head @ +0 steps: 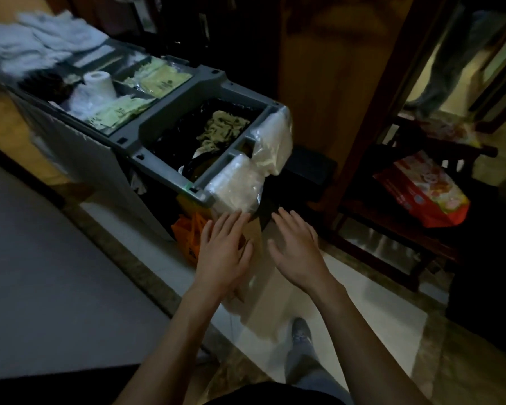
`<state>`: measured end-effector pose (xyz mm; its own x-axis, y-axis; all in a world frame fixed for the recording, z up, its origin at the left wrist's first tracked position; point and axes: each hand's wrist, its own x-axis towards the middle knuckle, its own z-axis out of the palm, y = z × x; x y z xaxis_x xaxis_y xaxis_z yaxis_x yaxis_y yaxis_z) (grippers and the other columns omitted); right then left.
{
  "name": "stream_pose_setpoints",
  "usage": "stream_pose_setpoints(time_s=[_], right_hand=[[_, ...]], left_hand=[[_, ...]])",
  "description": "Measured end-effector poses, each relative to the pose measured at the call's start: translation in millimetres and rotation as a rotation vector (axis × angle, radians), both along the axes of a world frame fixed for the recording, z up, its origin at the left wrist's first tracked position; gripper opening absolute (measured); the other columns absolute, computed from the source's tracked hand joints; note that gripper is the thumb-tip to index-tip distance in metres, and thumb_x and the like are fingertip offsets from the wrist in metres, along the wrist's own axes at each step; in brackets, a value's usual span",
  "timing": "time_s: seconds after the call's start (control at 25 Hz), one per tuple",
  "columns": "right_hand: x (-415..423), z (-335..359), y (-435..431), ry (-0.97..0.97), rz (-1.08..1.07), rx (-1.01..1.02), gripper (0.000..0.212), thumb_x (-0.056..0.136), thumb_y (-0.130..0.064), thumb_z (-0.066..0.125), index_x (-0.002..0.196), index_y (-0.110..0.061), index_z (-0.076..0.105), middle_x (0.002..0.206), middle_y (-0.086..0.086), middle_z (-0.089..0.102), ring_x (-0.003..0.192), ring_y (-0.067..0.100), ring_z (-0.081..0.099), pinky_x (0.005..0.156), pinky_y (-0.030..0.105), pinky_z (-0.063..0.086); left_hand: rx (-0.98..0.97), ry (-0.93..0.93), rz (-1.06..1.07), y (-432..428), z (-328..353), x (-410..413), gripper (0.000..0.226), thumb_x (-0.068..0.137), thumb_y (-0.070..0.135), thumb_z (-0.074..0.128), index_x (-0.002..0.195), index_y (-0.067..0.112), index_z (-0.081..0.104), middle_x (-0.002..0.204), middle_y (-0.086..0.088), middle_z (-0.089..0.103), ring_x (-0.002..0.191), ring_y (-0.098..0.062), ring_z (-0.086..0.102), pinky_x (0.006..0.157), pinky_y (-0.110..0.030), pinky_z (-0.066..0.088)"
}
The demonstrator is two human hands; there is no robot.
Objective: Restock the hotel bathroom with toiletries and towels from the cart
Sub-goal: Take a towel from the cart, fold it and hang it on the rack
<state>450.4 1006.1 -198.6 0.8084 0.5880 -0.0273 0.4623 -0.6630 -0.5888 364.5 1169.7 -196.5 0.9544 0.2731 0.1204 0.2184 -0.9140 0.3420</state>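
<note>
The grey housekeeping cart (184, 92) stands ahead of me on the left. Its top tray holds a toilet paper roll (100, 83), pale green sachets (155, 77) and a heap of white towels (38, 42) at the far end. Clear plastic bags (263, 159) hang over the near handle. My left hand (222, 252) reaches out flat, fingertips just below the lowest plastic bag. My right hand (298, 249) hovers beside it, fingers straight, holding nothing.
A black-lined bin (199, 135) in the cart holds crumpled cloth. An orange bag (187, 232) hangs low on the cart. A dark wooden rack (398, 229) with a red printed bag (421, 191) stands right. Another person's legs (450, 59) show in the doorway.
</note>
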Motion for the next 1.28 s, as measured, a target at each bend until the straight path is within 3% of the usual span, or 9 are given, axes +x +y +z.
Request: stream_pose_setpoints(time_s=[0.28, 0.64, 0.96, 1.12, 1.28], right_hand=[[127, 9, 35, -0.005, 0.21, 0.118, 0.058, 0.101, -0.035, 0.045, 0.156, -0.027, 0.027, 0.164, -0.007, 0.022, 0.151, 0.006, 0.005, 0.124, 0.038, 0.002], [186, 4, 131, -0.027, 0.392, 0.057, 0.061, 0.1, -0.035, 0.047, 0.157, -0.022, 0.027, 0.165, -0.002, 0.02, 0.153, 0.011, 0.004, 0.124, 0.043, 0.006], [214, -6, 286, -0.057, 0.359, -0.044, 0.061, 0.1, -0.04, 0.04, 0.157, -0.023, 0.025, 0.166, -0.002, 0.018, 0.153, 0.011, 0.003, 0.125, 0.042, 0.004], [220, 0, 365, -0.084, 0.342, -0.057, 0.063, 0.096, -0.04, 0.039, 0.155, -0.021, 0.032, 0.164, -0.001, 0.024, 0.153, 0.013, 0.01, 0.124, 0.044, 0.008], [216, 12, 407, -0.077, 0.357, -0.066, 0.063, 0.098, -0.04, 0.038, 0.157, -0.023, 0.027, 0.165, -0.004, 0.019, 0.152, 0.009, 0.004, 0.124, 0.038, 0.002]], left_hand=[[0.007, -0.026, 0.208, 15, 23, 86, 0.058, 0.098, 0.047, 0.034, 0.153, 0.027, 0.035, 0.161, 0.005, 0.03, 0.15, -0.014, 0.019, 0.122, -0.037, 0.007], [0.028, -0.02, 0.35, 108, 17, 129, 0.057, 0.1, 0.048, 0.036, 0.152, 0.026, 0.038, 0.159, 0.003, 0.036, 0.148, -0.015, 0.027, 0.122, -0.038, 0.016], [-0.068, -0.012, 0.266, 261, -18, 171, 0.054, 0.1, 0.045, 0.04, 0.15, 0.023, 0.043, 0.155, 0.001, 0.042, 0.146, -0.017, 0.033, 0.119, -0.043, 0.026], [-0.082, -0.027, 0.236, 346, -15, 183, 0.054, 0.101, 0.046, 0.038, 0.149, 0.022, 0.044, 0.155, 0.002, 0.042, 0.146, -0.017, 0.032, 0.12, -0.043, 0.025], [-0.071, -0.066, 0.219, 396, -4, 184, 0.053, 0.101, 0.043, 0.039, 0.149, 0.021, 0.043, 0.156, 0.001, 0.041, 0.146, -0.018, 0.033, 0.119, -0.045, 0.025]])
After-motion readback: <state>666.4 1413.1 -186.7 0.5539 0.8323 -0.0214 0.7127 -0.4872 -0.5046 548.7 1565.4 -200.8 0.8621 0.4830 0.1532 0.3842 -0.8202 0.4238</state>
